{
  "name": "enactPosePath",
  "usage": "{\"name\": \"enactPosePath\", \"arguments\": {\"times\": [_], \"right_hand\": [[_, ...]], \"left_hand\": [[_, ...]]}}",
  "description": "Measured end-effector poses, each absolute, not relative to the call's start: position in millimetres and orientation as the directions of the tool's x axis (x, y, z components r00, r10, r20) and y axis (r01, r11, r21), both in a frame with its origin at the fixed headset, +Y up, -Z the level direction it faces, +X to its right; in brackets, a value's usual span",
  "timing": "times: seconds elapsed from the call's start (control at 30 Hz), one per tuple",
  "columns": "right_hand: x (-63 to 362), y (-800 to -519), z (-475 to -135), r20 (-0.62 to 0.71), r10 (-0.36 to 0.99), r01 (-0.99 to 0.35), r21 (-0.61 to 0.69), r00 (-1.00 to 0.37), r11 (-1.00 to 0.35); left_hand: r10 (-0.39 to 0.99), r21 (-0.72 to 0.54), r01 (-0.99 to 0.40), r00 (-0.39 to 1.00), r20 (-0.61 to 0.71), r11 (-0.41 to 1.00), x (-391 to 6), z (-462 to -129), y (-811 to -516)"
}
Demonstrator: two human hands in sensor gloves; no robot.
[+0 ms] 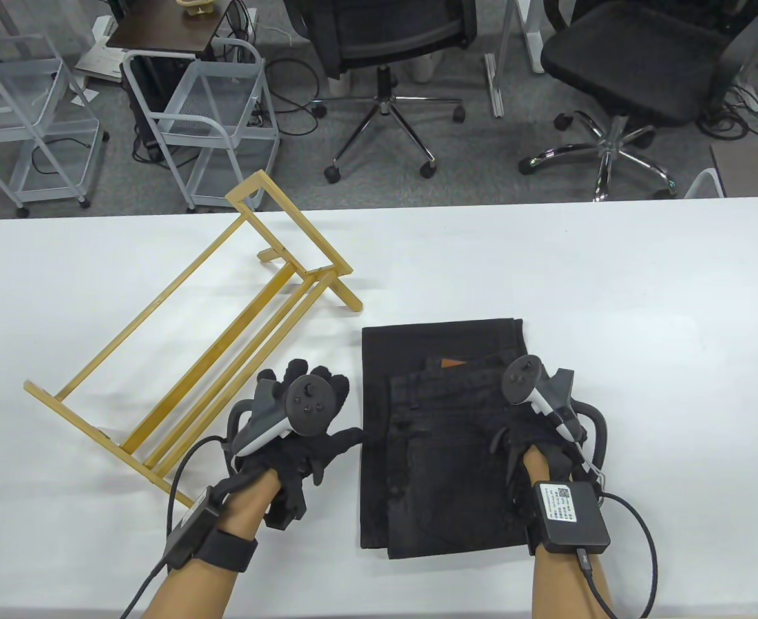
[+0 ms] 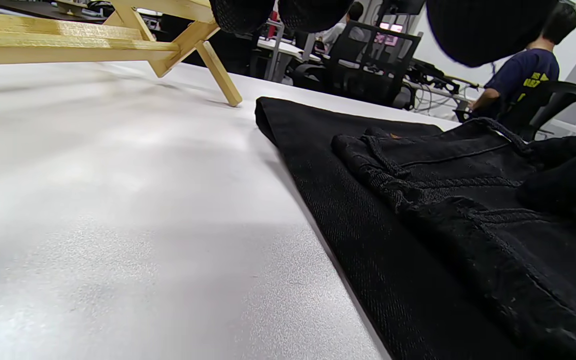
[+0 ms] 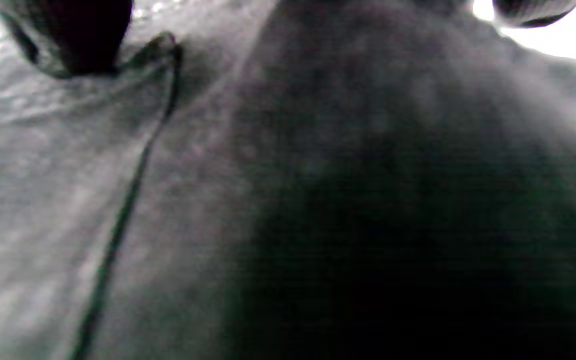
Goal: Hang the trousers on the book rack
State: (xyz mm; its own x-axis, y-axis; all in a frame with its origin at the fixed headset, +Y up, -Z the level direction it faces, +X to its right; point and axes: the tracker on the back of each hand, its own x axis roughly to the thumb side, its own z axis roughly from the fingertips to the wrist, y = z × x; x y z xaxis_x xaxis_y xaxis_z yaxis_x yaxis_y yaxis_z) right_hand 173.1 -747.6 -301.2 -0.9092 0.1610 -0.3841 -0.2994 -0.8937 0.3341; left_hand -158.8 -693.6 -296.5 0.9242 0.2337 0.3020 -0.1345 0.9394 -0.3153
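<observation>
Folded black trousers (image 1: 443, 451) lie flat on the white table, right of centre near the front. A wooden book rack (image 1: 156, 303) stands on the table to their left, set at an angle. My left hand (image 1: 327, 403) rests on the table between rack and trousers, fingers spread, thumb touching the trousers' left edge. My right hand (image 1: 520, 432) rests on the trousers' right part, its fingers mostly hidden under the tracker. The left wrist view shows the trousers (image 2: 443, 210), the rack (image 2: 68, 35) and my fingertips (image 2: 488, 30). The right wrist view shows blurred dark fabric (image 3: 318, 200) and a fingertip (image 3: 83, 35) on it.
The table (image 1: 611, 290) stretches bare to the right and behind the trousers. Two office chairs (image 1: 385, 39) (image 1: 637, 58) and metal carts (image 1: 211, 122) stand beyond its far edge. A seated person (image 2: 523, 75) shows in the left wrist view.
</observation>
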Motion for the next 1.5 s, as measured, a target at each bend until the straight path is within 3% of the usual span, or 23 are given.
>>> {"name": "enactPosePath", "arguments": {"times": [0.47, 0.83, 1.07, 1.5], "right_hand": [[181.1, -742.9, -296.9, -0.571, 0.194, -0.392, 0.247, -0.798, -0.886], [195.6, -745.2, -291.0, -0.651, 0.368, -0.582, 0.141, -0.664, -0.801], [196.5, -744.6, -289.6, -0.617, 0.473, -0.691, 0.165, -0.629, -0.704], [196.9, -729.0, -281.2, -0.41, 0.56, -0.613, -0.002, -0.72, -0.79]], "left_hand": [[0.241, -0.342, -0.137, 0.928, 0.285, 0.93, -157.9, -294.2, -695.1], [0.214, -0.346, -0.107, 0.934, 0.288, 0.932, -156.2, -292.6, -698.8], [0.202, -0.347, -0.1, 0.941, 0.272, 0.932, -159.3, -294.4, -701.9], [0.187, -0.348, -0.091, 0.949, 0.253, 0.933, -161.9, -297.5, -706.4]]}}
